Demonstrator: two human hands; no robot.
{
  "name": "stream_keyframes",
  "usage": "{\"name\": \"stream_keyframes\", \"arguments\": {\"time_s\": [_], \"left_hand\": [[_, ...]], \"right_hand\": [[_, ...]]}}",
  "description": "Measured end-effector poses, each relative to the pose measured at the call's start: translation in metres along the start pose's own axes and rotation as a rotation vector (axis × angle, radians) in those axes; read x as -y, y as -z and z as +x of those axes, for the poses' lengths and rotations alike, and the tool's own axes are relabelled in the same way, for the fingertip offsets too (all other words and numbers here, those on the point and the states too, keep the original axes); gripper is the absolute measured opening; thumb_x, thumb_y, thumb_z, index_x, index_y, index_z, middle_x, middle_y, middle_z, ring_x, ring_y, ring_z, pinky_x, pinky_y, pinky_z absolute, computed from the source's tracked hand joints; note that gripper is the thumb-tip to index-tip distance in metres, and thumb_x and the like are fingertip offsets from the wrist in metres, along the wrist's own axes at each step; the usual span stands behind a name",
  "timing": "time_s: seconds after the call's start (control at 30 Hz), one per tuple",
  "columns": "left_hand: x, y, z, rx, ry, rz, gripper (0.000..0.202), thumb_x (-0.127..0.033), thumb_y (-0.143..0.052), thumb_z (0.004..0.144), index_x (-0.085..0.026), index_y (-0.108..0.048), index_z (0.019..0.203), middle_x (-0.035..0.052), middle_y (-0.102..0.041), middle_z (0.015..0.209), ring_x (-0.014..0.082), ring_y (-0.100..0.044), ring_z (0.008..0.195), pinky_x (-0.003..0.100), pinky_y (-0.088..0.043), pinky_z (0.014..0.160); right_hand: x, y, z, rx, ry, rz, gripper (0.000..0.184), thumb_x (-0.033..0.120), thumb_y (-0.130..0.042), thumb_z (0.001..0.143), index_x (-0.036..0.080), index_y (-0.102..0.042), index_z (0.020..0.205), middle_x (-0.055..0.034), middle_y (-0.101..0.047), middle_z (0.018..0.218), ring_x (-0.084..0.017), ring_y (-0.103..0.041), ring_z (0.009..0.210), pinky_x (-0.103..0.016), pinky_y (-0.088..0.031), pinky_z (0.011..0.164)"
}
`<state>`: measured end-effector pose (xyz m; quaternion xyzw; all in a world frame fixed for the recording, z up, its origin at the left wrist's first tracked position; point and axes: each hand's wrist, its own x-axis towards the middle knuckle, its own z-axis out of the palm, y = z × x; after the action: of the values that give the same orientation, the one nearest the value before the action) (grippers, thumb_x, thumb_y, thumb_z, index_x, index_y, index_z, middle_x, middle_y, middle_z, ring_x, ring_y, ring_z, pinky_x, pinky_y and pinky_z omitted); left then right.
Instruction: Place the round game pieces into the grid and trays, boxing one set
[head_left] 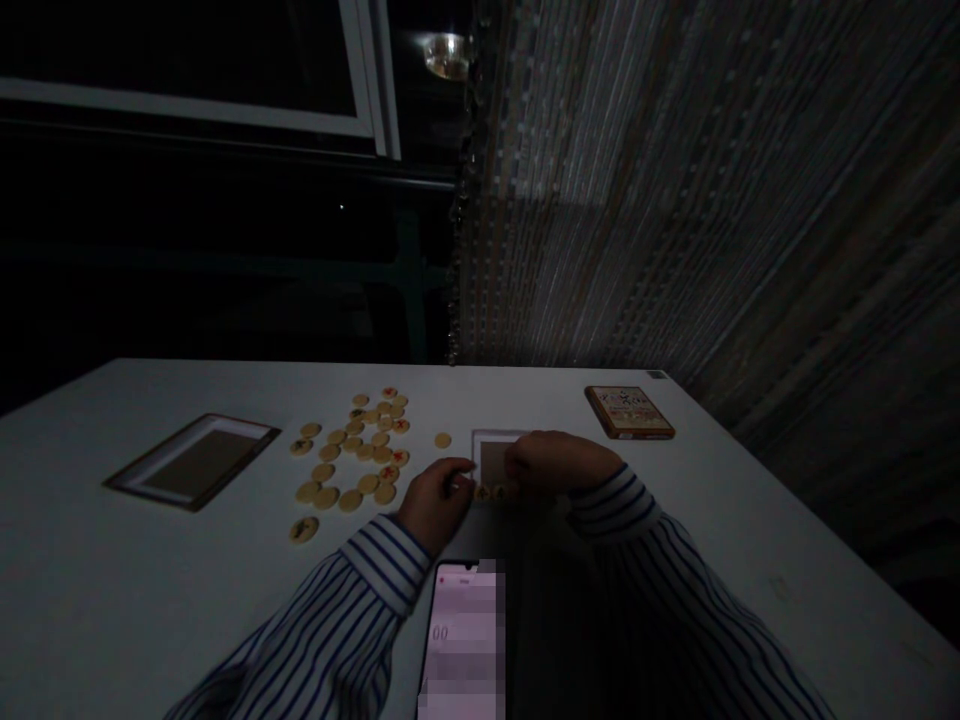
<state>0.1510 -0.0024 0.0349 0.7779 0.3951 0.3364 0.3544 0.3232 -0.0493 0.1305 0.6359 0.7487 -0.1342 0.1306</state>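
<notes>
In the dim head view, a shallow box tray with a pale rim and brown floor lies on the white table between my hands. Two round Chinese chess pieces with dark characters rest along its near edge. My left hand is curled at the tray's left side, thumb and forefinger gripping its near left corner. Over the tray's right part, my right hand is closed, with its fingertips pointing down; what they hold is hidden. Left of my hands lie several loose pieces, mostly plain side up, some showing red or dark characters. One piece sits apart near the tray.
A second open shallow box lies at the left of the table. At the back right rests a printed flat box. A lit phone lies in front of me, between my forearms. A string curtain hangs behind.
</notes>
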Motion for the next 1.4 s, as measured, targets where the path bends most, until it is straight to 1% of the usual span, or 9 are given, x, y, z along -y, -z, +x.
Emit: {"name": "stream_keyframes", "arguments": {"time_s": [0.3, 0.5, 0.6, 0.77, 0.87, 1.07, 1.2, 1.33, 1.4], "left_hand": [[0.0041, -0.0008, -0.0008, 0.009, -0.024, 0.013, 0.024, -0.02, -0.049, 0.071, -0.016, -0.061, 0.091, 0.0047, -0.065, 0.081, 0.0139, -0.059, 0.07, 0.027, -0.048, 0.067], [0.0015, -0.0007, -0.0001, -0.001, -0.017, 0.011, 0.024, -0.02, -0.049, 0.07, -0.016, -0.061, 0.09, 0.0039, -0.065, 0.08, 0.0137, -0.06, 0.07, 0.026, -0.049, 0.067], [0.0009, 0.0, -0.0002, 0.0, -0.02, 0.025, 0.024, -0.02, -0.049, 0.07, -0.016, -0.061, 0.09, 0.0039, -0.065, 0.079, 0.0137, -0.059, 0.069, 0.027, -0.049, 0.067], [0.0034, -0.0008, -0.0007, 0.0, -0.02, 0.034, 0.024, -0.021, -0.049, 0.07, -0.016, -0.061, 0.091, 0.0039, -0.065, 0.079, 0.0137, -0.06, 0.069, 0.026, -0.049, 0.066], [0.0043, -0.0016, -0.0002, 0.002, -0.021, 0.029, 0.025, -0.021, -0.049, 0.071, -0.016, -0.061, 0.091, 0.0038, -0.065, 0.078, 0.0137, -0.06, 0.069, 0.026, -0.049, 0.066], [0.0011, -0.0002, 0.0, -0.016, -0.03, 0.046, 0.024, -0.019, -0.049, 0.069, -0.016, -0.062, 0.089, 0.0037, -0.066, 0.078, 0.0131, -0.06, 0.066, 0.025, -0.048, 0.063], [0.002, 0.0001, 0.0, 0.0, -0.028, 0.044, 0.025, -0.02, -0.05, 0.07, -0.015, -0.062, 0.091, 0.0045, -0.066, 0.08, 0.0138, -0.06, 0.067, 0.026, -0.049, 0.064], [0.0035, -0.0008, 0.0002, 0.003, -0.025, 0.033, 0.024, -0.019, -0.05, 0.07, -0.015, -0.061, 0.091, 0.0045, -0.066, 0.08, 0.0137, -0.06, 0.069, 0.026, -0.049, 0.066], [0.0037, -0.0011, 0.0003, 0.007, -0.026, 0.031, 0.024, -0.02, -0.049, 0.07, -0.015, -0.061, 0.091, 0.0047, -0.066, 0.079, 0.0137, -0.06, 0.069, 0.026, -0.048, 0.066]], "right_hand": [[0.0001, -0.0004, 0.0002, -0.011, 0.032, -0.003, 0.025, 0.024, -0.047, 0.072, 0.021, -0.065, 0.089, -0.0076, -0.066, 0.09, -0.018, -0.06, 0.073, -0.023, -0.038, 0.056], [-0.0011, -0.0026, 0.0013, -0.021, 0.043, -0.002, 0.024, 0.024, -0.048, 0.073, 0.02, -0.065, 0.09, -0.0073, -0.066, 0.091, -0.018, -0.06, 0.076, -0.023, -0.038, 0.057], [-0.0011, -0.0033, 0.0013, -0.031, 0.045, 0.001, 0.023, 0.026, -0.05, 0.073, 0.02, -0.065, 0.089, -0.007, -0.066, 0.089, -0.019, -0.06, 0.076, -0.024, -0.038, 0.058], [-0.0003, -0.0029, 0.0007, -0.011, 0.047, 0.007, 0.023, 0.026, -0.05, 0.073, 0.02, -0.065, 0.089, -0.0074, -0.066, 0.089, -0.017, -0.059, 0.075, -0.023, -0.038, 0.057], [-0.0004, -0.0027, 0.0003, -0.029, 0.065, 0.006, 0.023, 0.026, -0.05, 0.072, 0.02, -0.064, 0.088, -0.0069, -0.066, 0.088, -0.017, -0.059, 0.074, -0.023, -0.036, 0.055], [-0.0015, -0.0038, 0.0012, -0.025, 0.081, 0.0, 0.023, 0.03, -0.05, 0.073, 0.02, -0.064, 0.087, -0.0069, -0.066, 0.087, -0.017, -0.059, 0.072, -0.023, -0.036, 0.054], [-0.0009, -0.004, 0.0016, -0.027, 0.089, -0.006, 0.024, 0.026, -0.047, 0.074, 0.019, -0.064, 0.089, -0.0075, -0.066, 0.088, -0.017, -0.059, 0.074, -0.023, -0.037, 0.056], [-0.0008, -0.0009, -0.0012, -0.063, 0.026, -0.013, 0.026, 0.025, -0.043, 0.076, 0.02, -0.063, 0.092, -0.0082, -0.065, 0.09, -0.018, -0.059, 0.076, -0.025, -0.038, 0.059], [-0.0023, 0.0018, -0.0037, -0.113, -0.029, -0.033, 0.028, 0.025, -0.038, 0.079, 0.02, -0.062, 0.094, -0.0088, -0.065, 0.092, -0.019, -0.059, 0.079, -0.026, -0.04, 0.061]]}}
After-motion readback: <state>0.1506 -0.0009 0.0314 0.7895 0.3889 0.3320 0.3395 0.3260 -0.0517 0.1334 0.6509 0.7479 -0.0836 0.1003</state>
